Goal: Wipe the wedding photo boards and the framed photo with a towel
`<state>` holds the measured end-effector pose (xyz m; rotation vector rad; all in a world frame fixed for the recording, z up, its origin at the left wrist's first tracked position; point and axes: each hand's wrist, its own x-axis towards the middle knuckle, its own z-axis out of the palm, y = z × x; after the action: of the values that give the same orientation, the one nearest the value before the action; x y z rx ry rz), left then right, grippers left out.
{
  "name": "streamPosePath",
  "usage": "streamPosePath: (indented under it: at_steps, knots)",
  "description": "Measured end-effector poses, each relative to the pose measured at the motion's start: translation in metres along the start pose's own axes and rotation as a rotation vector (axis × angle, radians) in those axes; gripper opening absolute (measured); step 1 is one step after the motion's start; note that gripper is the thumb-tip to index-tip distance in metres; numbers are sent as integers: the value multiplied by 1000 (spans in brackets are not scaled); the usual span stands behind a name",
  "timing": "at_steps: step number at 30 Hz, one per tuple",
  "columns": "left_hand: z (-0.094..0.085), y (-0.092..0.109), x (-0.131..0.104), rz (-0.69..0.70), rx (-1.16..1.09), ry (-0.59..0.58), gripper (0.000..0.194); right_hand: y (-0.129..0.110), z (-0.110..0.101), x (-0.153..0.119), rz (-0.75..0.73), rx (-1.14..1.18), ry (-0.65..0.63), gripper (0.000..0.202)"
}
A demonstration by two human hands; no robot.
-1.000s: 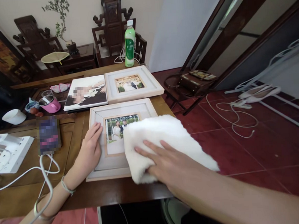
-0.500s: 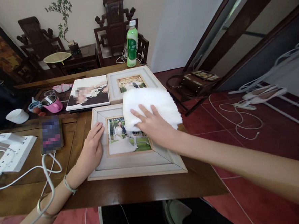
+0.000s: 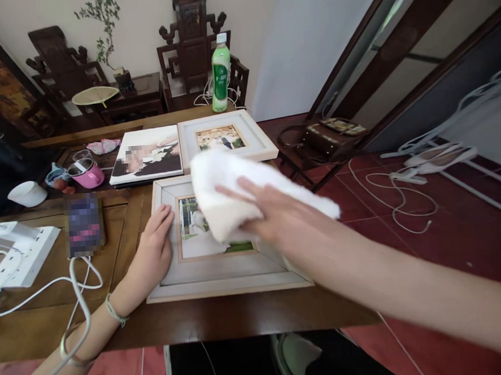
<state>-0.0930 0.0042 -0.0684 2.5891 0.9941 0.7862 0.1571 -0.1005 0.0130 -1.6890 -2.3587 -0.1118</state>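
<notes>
A picture frame [image 3: 225, 272] with a pale wooden border and a wedding photo lies face up near the table's front edge. My left hand [image 3: 155, 237] holds its left side, fingers laid over the rim. In my right hand [image 3: 272, 206] is a fluffy white cloth [image 3: 220, 178], gripped above the upper right part of the frame. The cloth is bunched and hides much of the photo. Motion blurs the right fingers. Whether the cloth touches the glass I cannot tell. Behind lies a second picture frame [image 3: 248, 119], beside a photo album [image 3: 150, 151].
A green bottle [image 3: 220, 76] stands at the table's back edge. To the left are a pink mug [image 3: 86, 174], a white cup [image 3: 27, 194], a blurred-out phone-like object [image 3: 84, 223] and a power strip [image 3: 30, 260]. A white cable [image 3: 81, 294] runs past my left forearm.
The white cloth has gone from spread flat under my right palm to bunched and gripped, shifting left and toward me over the photo. My left hand stays on the frame.
</notes>
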Motion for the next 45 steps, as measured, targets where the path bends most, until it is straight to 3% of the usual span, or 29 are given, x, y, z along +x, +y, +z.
streamPosePath:
  at_steps: [4, 7, 10, 16, 19, 21, 24, 29, 32, 36, 40, 45]
  knots:
    - [-1, 2, 1, -1, -20, 20, 53, 28, 10, 36, 15, -211, -106, 50]
    - [-2, 2, 1, -10, -21, 16, 52, 28, 30, 39, -42, -255, -191, 40]
    - [-2, 3, 1, -19, -19, 16, 53, 13, 38, 22, -44, -223, -242, 32]
    - [-2, 3, 0, -25, -48, 10, 53, -33, 32, -40, -75, -38, -282, 25]
    - [-2, 3, 0, -26, -57, 5, 53, -45, 29, -50, -89, 40, -317, 23]
    - [-2, 2, 0, -16, -45, -4, 51, -44, 26, -42, -101, 77, -374, 25]
    - [-2, 0, 0, 4, -28, -11, 50, -27, 23, -14, -109, 50, -400, 46]
    - [-1, -1, -2, 16, -49, -19, 52, 14, 37, 34, -110, -145, -265, 52]
    - [0, -2, -2, 13, -53, -7, 52, 19, 45, 47, -95, -188, -204, 44]
    - [1, -3, -1, 3, -58, -4, 53, -6, 37, 39, -26, -158, -306, 37]
    - [1, -2, 0, 5, -48, 10, 53, -38, 22, 9, -30, -73, -463, 32]
    - [1, 1, -1, -19, -35, 12, 53, -57, 19, -22, -79, 117, -480, 22]
